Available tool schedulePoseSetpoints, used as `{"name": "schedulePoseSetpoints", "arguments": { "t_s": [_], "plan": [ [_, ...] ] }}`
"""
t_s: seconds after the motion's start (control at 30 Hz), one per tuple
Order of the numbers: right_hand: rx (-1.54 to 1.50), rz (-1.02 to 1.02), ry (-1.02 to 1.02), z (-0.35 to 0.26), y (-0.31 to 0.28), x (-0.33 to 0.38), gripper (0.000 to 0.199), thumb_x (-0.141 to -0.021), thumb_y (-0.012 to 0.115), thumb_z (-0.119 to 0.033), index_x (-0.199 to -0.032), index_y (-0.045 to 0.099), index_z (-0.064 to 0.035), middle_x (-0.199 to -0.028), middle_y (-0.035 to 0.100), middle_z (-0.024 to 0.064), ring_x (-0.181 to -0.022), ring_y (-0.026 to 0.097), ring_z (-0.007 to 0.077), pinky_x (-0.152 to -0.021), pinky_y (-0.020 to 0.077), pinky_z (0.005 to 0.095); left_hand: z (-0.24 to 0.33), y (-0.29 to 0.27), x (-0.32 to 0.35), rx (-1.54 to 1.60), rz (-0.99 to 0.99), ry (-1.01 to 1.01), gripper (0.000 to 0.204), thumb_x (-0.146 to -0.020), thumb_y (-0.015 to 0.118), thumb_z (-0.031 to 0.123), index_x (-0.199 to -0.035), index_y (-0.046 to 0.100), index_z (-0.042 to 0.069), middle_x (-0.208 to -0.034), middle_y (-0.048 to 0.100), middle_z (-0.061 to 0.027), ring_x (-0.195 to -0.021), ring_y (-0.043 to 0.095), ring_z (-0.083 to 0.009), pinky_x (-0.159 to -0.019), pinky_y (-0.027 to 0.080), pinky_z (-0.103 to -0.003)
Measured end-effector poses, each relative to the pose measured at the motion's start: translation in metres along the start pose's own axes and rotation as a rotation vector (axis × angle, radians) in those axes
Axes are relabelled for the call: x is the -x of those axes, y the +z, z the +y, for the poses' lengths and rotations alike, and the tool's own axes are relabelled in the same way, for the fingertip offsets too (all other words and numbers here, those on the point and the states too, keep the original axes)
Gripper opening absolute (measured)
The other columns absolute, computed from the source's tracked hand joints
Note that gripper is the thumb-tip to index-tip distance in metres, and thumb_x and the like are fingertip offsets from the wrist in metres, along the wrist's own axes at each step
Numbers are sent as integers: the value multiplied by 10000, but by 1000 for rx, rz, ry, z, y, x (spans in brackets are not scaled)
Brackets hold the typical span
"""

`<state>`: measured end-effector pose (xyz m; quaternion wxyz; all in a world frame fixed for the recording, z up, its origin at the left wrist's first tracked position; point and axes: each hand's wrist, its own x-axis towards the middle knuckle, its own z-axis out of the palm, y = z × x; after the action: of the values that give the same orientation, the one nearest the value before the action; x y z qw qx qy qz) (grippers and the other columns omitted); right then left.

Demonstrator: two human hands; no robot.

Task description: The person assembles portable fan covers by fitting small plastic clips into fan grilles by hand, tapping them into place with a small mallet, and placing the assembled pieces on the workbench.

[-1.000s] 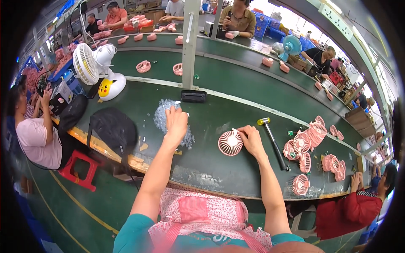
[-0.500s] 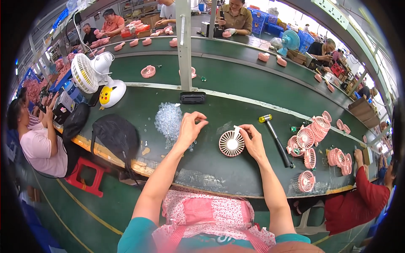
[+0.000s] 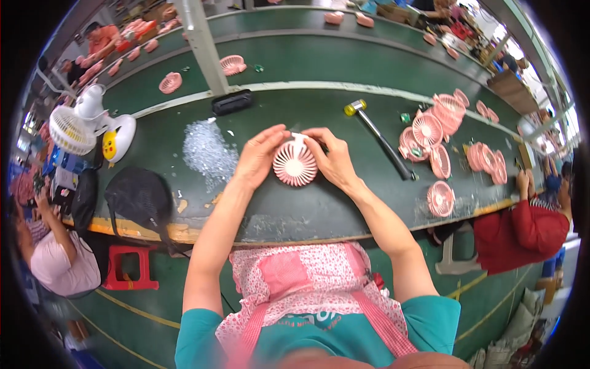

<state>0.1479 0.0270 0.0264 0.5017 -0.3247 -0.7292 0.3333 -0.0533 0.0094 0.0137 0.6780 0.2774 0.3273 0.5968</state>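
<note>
A round pink fan grille (image 3: 295, 165) lies flat on the green workbench (image 3: 319, 209) right in front of me. My left hand (image 3: 261, 154) holds its left rim and my right hand (image 3: 329, 154) holds its right rim; the fingertips of both meet over a small white part (image 3: 299, 137) at the grille's top edge. A heap of small clear plastic pieces (image 3: 208, 150) lies to the left of my left hand.
A hammer with a black handle and yellow head (image 3: 378, 136) lies to my right. Several pink fan grilles (image 3: 439, 132) are piled farther right. A white desk fan (image 3: 77, 126) and a black bag (image 3: 138, 197) sit at left. People sit on both sides.
My left hand came back from the heap of clear pieces to the pink grille. Both hands now hold the grille, and the view has drawn closer to it.
</note>
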Motion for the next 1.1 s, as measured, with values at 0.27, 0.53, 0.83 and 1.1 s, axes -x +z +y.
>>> {"name": "schedulePoseSetpoints", "arguments": {
  "t_s": [0.27, 0.53, 0.83, 1.1],
  "plan": [
    [34, -15, -19, 4, -5, 3, 167, -958, 638, -60, -1096, 638, 35, -988, 728, 141, -906, 723, 218, -795, 567, 308, -5, 16, 2, -79, 9, -8, 296, -940, 687, 89, -1214, 648, -18, -1142, 703, -142, -1005, 681, -172, -920, 552, -297],
    [126, 6, -42, 1, 0, -3, 163, -955, 638, -64, -1087, 633, 32, -962, 720, 166, -854, 721, 267, -754, 559, 337, -2, 20, 8, -444, 90, 163, 251, -937, 683, 72, -1170, 708, -19, -1072, 734, -77, -926, 671, -101, -848, 536, -242],
    [-208, -177, 243, 5, -18, 2, 170, -994, 606, -98, -1096, 641, 33, -951, 724, 101, -885, 684, 143, -781, 546, 280, -9, 22, 10, -416, -99, 168, 184, -930, 701, 96, -1074, 728, -16, -965, 736, -67, -867, 676, -98, -792, 546, -230],
    [104, 2, -129, -6, -2, -5, 136, -923, 666, -34, -1053, 665, 4, -956, 680, 125, -838, 684, 234, -751, 543, 315, -12, 27, 7, -276, -92, 175, 240, -948, 699, 152, -1145, 653, 23, -1026, 691, -32, -956, 637, -82, -851, 511, -231]
  ]
}}
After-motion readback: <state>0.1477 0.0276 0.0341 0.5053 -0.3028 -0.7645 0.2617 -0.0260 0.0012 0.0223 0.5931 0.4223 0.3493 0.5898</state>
